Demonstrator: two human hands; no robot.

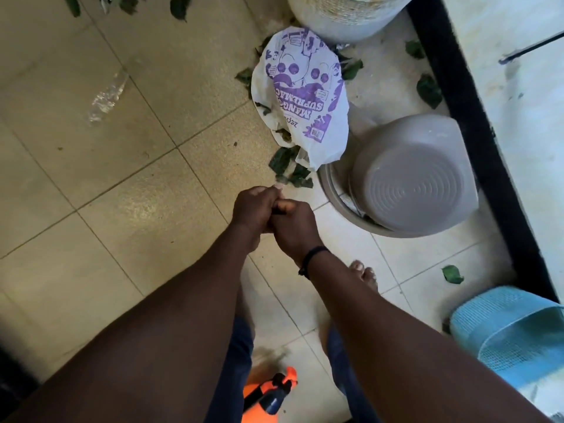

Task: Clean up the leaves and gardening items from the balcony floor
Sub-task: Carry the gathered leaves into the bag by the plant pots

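Observation:
My left hand [253,209] and my right hand [294,228] are pressed together above the tiled floor, fingers curled into each other. Whether anything sits between them is hidden. Just beyond them lies a white paper bag with purple print [300,96] on its side, with green leaves [288,166] spilling at its mouth. More leaves lie at the top left [180,7], to the right of the bag [428,90] and near the black threshold [452,273]. An orange and blue spray bottle [268,395] stands between my legs at the bottom.
An upturned grey plastic pot [412,178] sits in a grey basin [331,190] right of my hands. A rope-wrapped white planter [345,16] stands behind the bag. A blue mesh basket [512,331] is at the lower right. Clear plastic wrap [106,97] lies left. A black threshold [476,132] bounds the right.

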